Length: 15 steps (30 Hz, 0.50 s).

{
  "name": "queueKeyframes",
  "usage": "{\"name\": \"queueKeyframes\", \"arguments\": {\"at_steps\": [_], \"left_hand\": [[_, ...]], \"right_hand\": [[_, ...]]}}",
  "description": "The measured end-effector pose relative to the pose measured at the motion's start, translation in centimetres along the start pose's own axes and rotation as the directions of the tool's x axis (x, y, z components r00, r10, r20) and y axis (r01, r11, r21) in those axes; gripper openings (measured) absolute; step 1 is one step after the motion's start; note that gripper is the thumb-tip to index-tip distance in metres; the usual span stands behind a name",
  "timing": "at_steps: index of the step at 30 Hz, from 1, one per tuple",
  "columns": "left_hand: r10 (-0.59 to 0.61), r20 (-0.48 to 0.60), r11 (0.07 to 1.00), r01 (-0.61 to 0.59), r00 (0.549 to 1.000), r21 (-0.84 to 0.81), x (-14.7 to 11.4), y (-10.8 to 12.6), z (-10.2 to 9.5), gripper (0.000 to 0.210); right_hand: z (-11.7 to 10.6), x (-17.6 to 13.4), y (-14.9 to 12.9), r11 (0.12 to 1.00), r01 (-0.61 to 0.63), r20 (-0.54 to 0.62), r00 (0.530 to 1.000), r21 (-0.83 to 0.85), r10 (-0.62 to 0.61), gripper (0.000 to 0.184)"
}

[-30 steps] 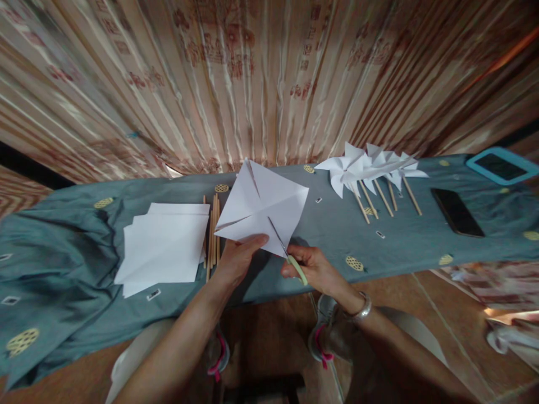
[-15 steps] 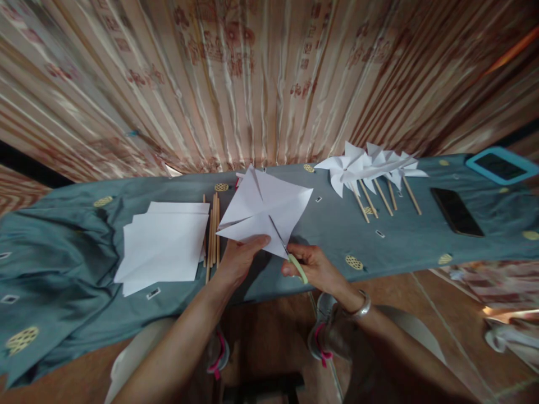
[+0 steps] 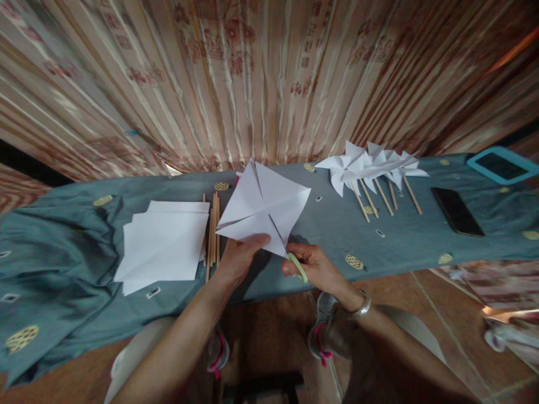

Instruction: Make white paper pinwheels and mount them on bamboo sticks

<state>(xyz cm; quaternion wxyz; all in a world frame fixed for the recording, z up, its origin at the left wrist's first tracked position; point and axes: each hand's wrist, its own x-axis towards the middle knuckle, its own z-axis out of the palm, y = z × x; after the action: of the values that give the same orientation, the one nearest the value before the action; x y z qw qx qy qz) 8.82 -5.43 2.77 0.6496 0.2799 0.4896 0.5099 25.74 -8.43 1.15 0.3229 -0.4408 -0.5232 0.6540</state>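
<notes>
Corner-slit white paper [image 3: 280, 193], left fingers [image 3: 260, 241] pinching it, right fingers [image 3: 301, 249] gripping scissors [image 3: 300, 268]

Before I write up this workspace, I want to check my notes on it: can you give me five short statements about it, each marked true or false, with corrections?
1. The right hand holds the scissors. True.
2. The sheet in the left hand has no cuts. False: slits run inward from its far and left corners.
3. The loose sticks lie just right of the paper stack. True.
4. The dark phone lies on the paper stack. False: it lies on the cloth, right of the pinwheels.
5. The bracelet is on the right wrist. True.
</notes>
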Motion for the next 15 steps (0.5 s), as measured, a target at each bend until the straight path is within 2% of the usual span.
{"name": "queueKeyframes", "arguments": {"at_steps": [15], "left_hand": [[-0.006,0.025,0.999,0.007,1.0,-0.049,-0.07,0.01,0.23,0.031]], "right_hand": [[-0.06,-0.04,-0.25,0.998,0.054,0.032,0.998,-0.02,-0.054,0.044]]}}
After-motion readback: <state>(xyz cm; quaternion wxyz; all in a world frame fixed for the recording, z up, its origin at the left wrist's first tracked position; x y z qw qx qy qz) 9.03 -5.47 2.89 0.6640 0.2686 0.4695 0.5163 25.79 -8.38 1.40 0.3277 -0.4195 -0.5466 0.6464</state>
